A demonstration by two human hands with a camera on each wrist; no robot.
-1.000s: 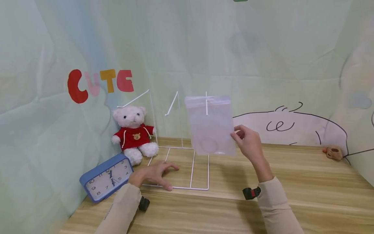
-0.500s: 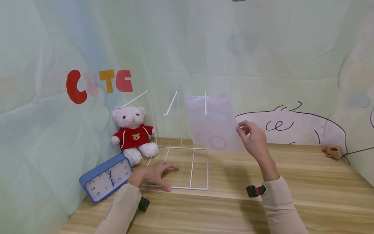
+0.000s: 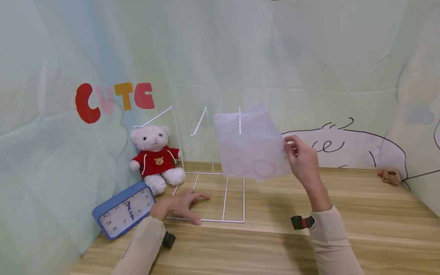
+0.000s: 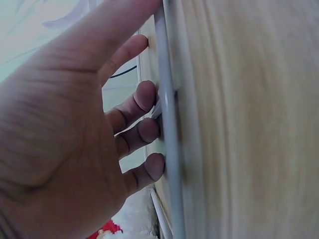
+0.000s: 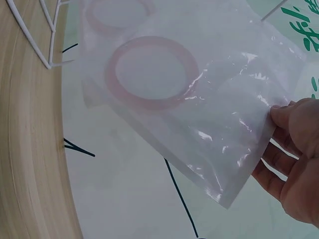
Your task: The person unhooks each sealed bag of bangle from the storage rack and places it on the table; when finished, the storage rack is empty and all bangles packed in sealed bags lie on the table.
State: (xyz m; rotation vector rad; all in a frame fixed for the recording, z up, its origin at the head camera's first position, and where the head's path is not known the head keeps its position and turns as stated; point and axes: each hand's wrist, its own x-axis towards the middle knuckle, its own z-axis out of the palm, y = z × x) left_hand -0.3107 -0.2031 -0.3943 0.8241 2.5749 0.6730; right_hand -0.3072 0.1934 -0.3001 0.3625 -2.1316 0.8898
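Note:
A white wire rack (image 3: pixel 225 198) with several upright hooks stands on the wooden table. From its rightmost hook hang translucent plastic bags (image 3: pixel 252 141), at least two overlapping, with a faint pinkish ring showing through near the bottom of each. My right hand (image 3: pixel 304 158) pinches the right edge of the front bag, thumb against fingers; the right wrist view shows that bag (image 5: pixel 214 119) tilted and pulled sideways. Over the left part of the rack's base, my left hand (image 3: pixel 182 204) lies low with its fingers spread. Its fingertips are close to the base wire (image 4: pixel 169 119); contact is unclear.
A white teddy bear (image 3: pixel 158 160) in a red hoodie sits behind the rack's left side. In front of it leans a blue clock (image 3: pixel 123 210). A small brown object (image 3: pixel 391 177) lies at the far right, before the printed cloth backdrop (image 3: pixel 309 76).
My right hand has moved right and slightly up, swinging the front bag rightward and tilting it, so a second bag's ring shows. My left hand has stayed in place.

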